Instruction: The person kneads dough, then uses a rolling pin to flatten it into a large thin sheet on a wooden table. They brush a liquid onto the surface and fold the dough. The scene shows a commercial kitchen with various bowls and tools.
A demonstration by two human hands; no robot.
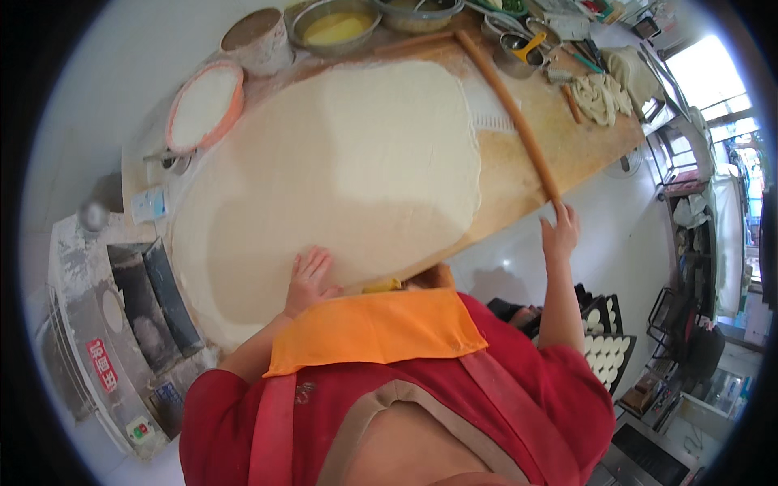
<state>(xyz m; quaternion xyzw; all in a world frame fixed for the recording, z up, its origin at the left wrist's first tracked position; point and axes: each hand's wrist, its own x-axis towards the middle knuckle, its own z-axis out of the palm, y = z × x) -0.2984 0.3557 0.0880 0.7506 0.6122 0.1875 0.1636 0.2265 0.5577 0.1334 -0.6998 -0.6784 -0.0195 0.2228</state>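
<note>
A large, thin sheet of pale dough (364, 152) covers most of the wooden worktable (516, 182) before me. My left hand (310, 279) rests palm down on the dough near its front edge, fingers extended and holding nothing. Out at the table's right front edge, my right hand (560, 234) grips the near end of a long wooden rolling pin (510, 106). The pin lies slanted across the table, to the right of the dough. Behind the sheet, a second wooden stick (419, 42) meets the pin's far end at an angle.
An orange tub (237, 100) of white powder and a crusted bucket (273, 48) stand back left. Metal bowls, one with yellow liquid (337, 29), line the back. A short wooden stick (571, 103) lies at right. A machine (79, 304) stands left; trays of round pieces (608, 358) sit lower right.
</note>
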